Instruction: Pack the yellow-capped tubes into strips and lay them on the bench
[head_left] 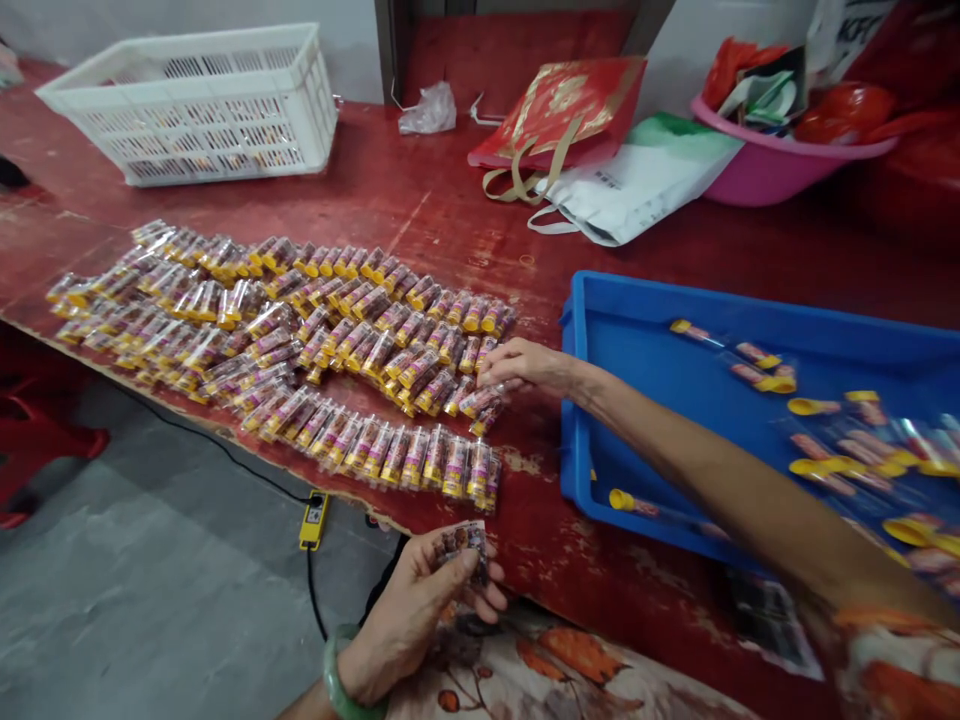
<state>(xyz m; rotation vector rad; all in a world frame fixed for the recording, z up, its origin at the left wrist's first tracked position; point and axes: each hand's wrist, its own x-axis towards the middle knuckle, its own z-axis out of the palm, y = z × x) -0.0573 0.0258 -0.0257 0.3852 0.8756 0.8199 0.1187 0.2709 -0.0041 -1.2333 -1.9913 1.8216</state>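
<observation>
My left hand [431,607] is closed over small printed cards [463,545], with the thumb pressing on top; it is held near the table's front edge. A green bangle [341,675] circles that wrist. My right hand [529,365] reaches across to the right end of the rows, its fingers closed on a small clear tube [491,397] with a printed insert. Many similar yellow-ended tubes [360,340] lie side by side in several rows on the red table. The right fingertips partly hide the tube they grip.
A blue tray [630,310] with loose yellow-ended tubes [862,445] stands on the right, under my right forearm. Farther back are a white crate [217,120], a red bag [559,110], a white bag [637,190] and a pink basin [780,170]. A yellow power strip [313,520] hangs below the edge.
</observation>
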